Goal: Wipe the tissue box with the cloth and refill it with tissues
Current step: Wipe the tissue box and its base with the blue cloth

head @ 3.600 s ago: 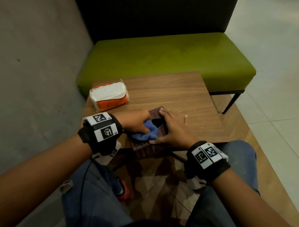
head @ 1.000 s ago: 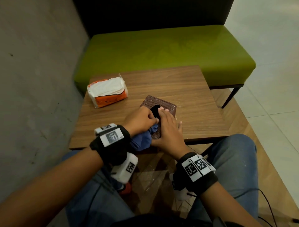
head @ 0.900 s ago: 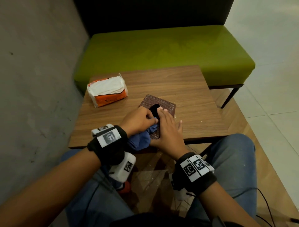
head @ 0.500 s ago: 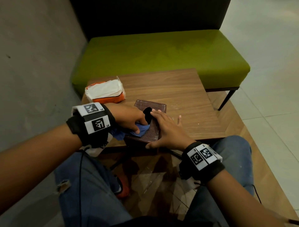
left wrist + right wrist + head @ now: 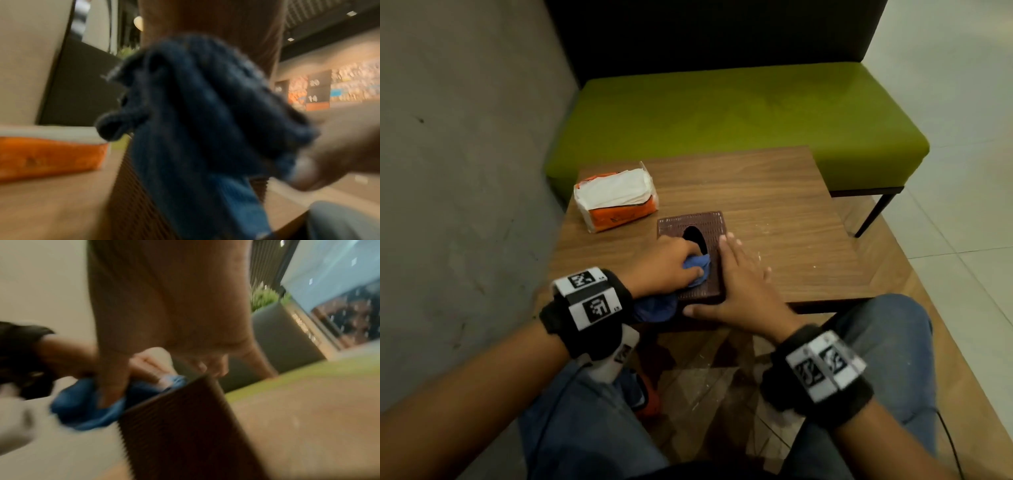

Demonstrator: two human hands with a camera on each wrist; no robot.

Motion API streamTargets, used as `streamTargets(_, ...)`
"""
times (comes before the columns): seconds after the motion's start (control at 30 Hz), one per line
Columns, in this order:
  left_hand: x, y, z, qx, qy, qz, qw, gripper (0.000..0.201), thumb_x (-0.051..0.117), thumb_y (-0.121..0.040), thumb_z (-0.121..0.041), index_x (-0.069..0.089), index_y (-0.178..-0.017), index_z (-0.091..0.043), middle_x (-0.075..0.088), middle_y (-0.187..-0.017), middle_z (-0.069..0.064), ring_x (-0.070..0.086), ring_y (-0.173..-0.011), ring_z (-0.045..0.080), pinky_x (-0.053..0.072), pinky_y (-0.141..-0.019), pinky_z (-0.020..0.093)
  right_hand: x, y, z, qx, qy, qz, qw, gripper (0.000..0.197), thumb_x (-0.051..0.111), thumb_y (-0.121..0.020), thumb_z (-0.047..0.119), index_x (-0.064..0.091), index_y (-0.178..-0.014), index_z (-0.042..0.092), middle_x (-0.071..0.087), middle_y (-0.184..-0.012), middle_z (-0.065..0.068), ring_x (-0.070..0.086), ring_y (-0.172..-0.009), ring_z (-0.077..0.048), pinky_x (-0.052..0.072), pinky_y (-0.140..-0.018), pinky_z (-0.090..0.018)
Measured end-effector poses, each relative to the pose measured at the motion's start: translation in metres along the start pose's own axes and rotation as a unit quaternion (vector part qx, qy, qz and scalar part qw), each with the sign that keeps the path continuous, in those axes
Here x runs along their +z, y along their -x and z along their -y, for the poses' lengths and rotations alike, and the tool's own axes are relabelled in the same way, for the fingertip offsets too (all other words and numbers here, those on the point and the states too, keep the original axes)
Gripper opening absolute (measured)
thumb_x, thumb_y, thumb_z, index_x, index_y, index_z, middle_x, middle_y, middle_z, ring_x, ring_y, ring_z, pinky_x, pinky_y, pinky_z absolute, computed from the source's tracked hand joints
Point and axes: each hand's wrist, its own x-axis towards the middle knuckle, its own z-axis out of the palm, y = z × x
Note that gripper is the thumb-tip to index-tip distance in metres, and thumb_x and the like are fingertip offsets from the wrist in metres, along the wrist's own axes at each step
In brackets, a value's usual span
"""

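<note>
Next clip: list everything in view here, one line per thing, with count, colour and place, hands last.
tissue box: 1, dark brown, oval slot on top, near edge of table
cloth: 1, blue, on the box top, tail hanging off its near left corner
tissue pack: 1, orange with white tissues, table's far left
table: 1, wood
bench: 1, green seat, behind table
left hand: grips cloth on the box
right hand: fingers straight, steadying the box's right side
</note>
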Motion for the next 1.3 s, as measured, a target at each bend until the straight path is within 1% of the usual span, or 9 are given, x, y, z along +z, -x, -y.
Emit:
streamTargets(0.1,0.019,-0.005,-0.011,-0.120,0.127,-0.078,0.982,0.022,0.060,-0.086,-0.030,0.066,-0.095,-0.011,0.068,-0.093,0.008,0.061,-0.086,0.021,0.050,-0.076,0.034,0.043,0.012,0.009,0.047,-0.026,-0.126,0.991,0.128,0.070,-0.068,0.066,-0.008,-0.153,0.011,-0.011,-0.162,-0.005,-0.008,-0.149,-0.024,0.010,-0.116,-0.057)
streamTargets(0.2,0.022,-0.011,-0.016,-0.154,0.184,-0.079,0.967,0.022,0.062,-0.086,-0.030,0.068,-0.094,-0.010,0.067,-0.093,0.006,0.057,-0.082,0.015,0.044,-0.071,0.028,0.047,0.002,0.000,0.053,-0.051,-0.158,0.985,0.129,0.071,-0.065,0.064,-0.006,-0.153,0.010,-0.007,-0.162,-0.007,-0.008,-0.149,-0.024,0.010,-0.118,-0.056)
streamTargets(0.33,0.010,-0.018,-0.008,-0.121,0.192,-0.009,0.974,0.016,0.065,-0.085,-0.031,0.066,-0.082,-0.015,0.062,-0.080,0.002,0.054,-0.073,0.012,0.037,-0.059,0.026,0.033,-0.010,-0.020,0.001,-0.016,-0.095,0.995,0.146,0.073,-0.051,0.075,-0.010,-0.153,0.011,-0.009,-0.162,-0.007,-0.015,-0.149,-0.023,0.004,-0.118,-0.058)
streamTargets(0.43,0.007,-0.021,-0.008,-0.108,0.181,0.011,0.977,0.016,0.066,-0.084,-0.029,0.065,-0.079,-0.014,0.061,-0.075,0.001,0.053,-0.067,0.011,0.039,-0.056,0.025,0.032,-0.015,-0.027,-0.019,0.012,-0.101,0.995,0.138,0.076,-0.058,0.067,-0.006,-0.153,0.011,-0.004,-0.162,-0.008,-0.011,-0.149,-0.025,0.006,-0.118,-0.059)
streamTargets(0.57,-0.011,-0.018,-0.002,-0.015,0.065,0.102,0.993,0.023,0.064,-0.086,-0.031,0.066,-0.095,-0.010,0.067,-0.090,0.010,0.058,-0.079,0.021,0.044,-0.073,0.034,0.024,-0.017,-0.035,-0.048,0.031,-0.097,0.994,0.135,0.080,-0.052,0.059,0.003,-0.153,0.014,0.015,-0.157,-0.008,0.013,-0.146,-0.027,0.013,-0.116,-0.059)
streamTargets(0.7,-0.044,-0.019,0.018,0.042,-0.027,0.197,0.979,0.022,0.065,-0.085,-0.022,0.063,-0.106,-0.016,0.065,-0.099,0.000,0.059,-0.088,0.020,0.045,-0.078,0.032,0.003,-0.023,-0.039,-0.084,0.078,-0.042,0.992,0.136,0.083,-0.051,0.057,0.002,-0.154,0.020,0.019,-0.152,-0.004,0.021,-0.142,-0.024,0.009,-0.114,-0.062)
streamTargets(0.87,-0.027,-0.022,0.012,0.057,-0.031,0.157,0.986,0.011,0.062,-0.087,-0.027,0.058,-0.089,-0.016,0.059,-0.085,0.001,0.055,-0.078,0.019,0.040,-0.067,0.029,0.003,-0.026,-0.037,-0.081,0.104,-0.029,0.991,0.137,0.082,-0.051,0.058,0.000,-0.153,0.020,0.017,-0.152,-0.006,0.019,-0.142,-0.026,0.008,-0.115,-0.061)
streamTargets(0.97,-0.015,-0.029,-0.004,0.050,-0.015,0.133,0.990,0.018,0.060,-0.089,-0.029,0.062,-0.094,-0.012,0.060,-0.086,0.003,0.054,-0.077,0.018,0.037,-0.064,0.030,0.002,-0.026,-0.035,-0.073,0.109,-0.032,0.991,0.137,0.082,-0.052,0.057,-0.001,-0.154,0.018,0.016,-0.153,-0.008,0.017,-0.143,-0.027,0.009,-0.115,-0.060)
streamTargets(1.3,-0.033,-0.022,0.026,0.034,0.022,0.193,0.980,0.021,0.069,-0.083,-0.026,0.068,-0.103,-0.017,0.069,-0.097,0.001,0.062,-0.088,0.019,0.048,-0.077,0.033,-0.006,-0.028,-0.037,-0.090,0.110,-0.011,0.990,0.136,0.083,-0.053,0.056,-0.002,-0.153,0.021,0.014,-0.154,-0.003,0.016,-0.144,-0.022,0.005,-0.114,-0.062)
